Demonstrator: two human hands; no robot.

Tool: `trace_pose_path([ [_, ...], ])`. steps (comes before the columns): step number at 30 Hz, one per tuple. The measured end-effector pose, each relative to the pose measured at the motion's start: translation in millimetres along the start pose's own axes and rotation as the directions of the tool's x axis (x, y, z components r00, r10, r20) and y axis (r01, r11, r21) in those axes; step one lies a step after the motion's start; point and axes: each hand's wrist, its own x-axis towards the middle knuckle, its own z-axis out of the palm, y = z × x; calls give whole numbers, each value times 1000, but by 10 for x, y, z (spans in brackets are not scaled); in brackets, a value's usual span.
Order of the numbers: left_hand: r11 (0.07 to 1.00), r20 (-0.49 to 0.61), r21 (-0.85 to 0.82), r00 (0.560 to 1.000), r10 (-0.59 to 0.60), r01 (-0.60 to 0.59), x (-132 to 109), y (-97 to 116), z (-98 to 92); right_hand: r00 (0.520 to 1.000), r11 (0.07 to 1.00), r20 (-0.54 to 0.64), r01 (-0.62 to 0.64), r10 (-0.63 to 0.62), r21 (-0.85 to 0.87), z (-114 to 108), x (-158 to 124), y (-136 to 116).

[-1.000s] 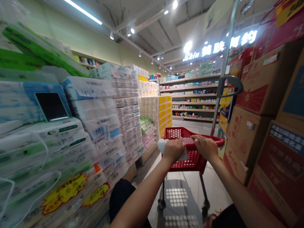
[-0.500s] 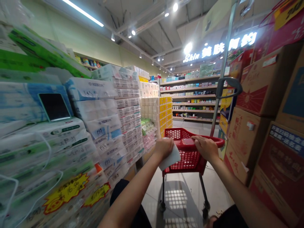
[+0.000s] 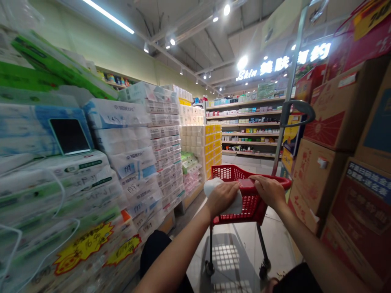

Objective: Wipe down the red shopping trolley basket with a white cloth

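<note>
A red plastic shopping cart [image 3: 250, 207] stands in front of me, its handle bar [image 3: 246, 185] crossing between my hands. My left hand [image 3: 222, 197] is closed over a white cloth [image 3: 235, 206] at the left part of the bar. The cloth's edges stick out above and below the fingers; whether it is fabric or paper I cannot tell. On the bar's right part, my right hand [image 3: 270, 192] wraps its fingers over the red handle. A grey pole with a hooked grip [image 3: 297, 113] rises from the cart's right side.
Stacked tissue packs [image 3: 131, 162] line the left side, with a phone [image 3: 70, 136] propped on them and a white cable hanging. Cardboard boxes [image 3: 324, 175] are piled close on the right. Shelves of goods [image 3: 250, 122] stand at the back, beyond the tiled floor [image 3: 195, 244].
My left hand has moved right along the handle and turned flatter over the bar, with the cloth spread beneath it. My right hand has shifted slightly right, and the pole with it.
</note>
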Motion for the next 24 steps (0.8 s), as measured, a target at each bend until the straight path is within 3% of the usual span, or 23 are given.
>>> trace_pose_path([
  [2, 993, -3, -98, 998, 61, -61, -138, -190, -73, 1000, 1000, 13, 1, -1, 1, -4, -5, 34],
  [6, 968, 13, -237, 996, -88, 89, -324, -529, -170, 1000, 1000, 22, 1, -1, -3, 8, 5, 61],
  [9, 947, -3, -302, 993, -118, 112, -378, -603, -144, 999, 1000, 48, 10, -11, 12, 11, 29, 70],
  [16, 920, -26, -294, 960, -278, 258, -311, -470, 54, 1000, 999, -8, 30, -30, 44, 36, 112, -40],
  [24, 934, -75, -92, 933, -353, 346, -104, -120, 162, 999, 990, -31, 38, -34, 133, 92, 113, -681],
])
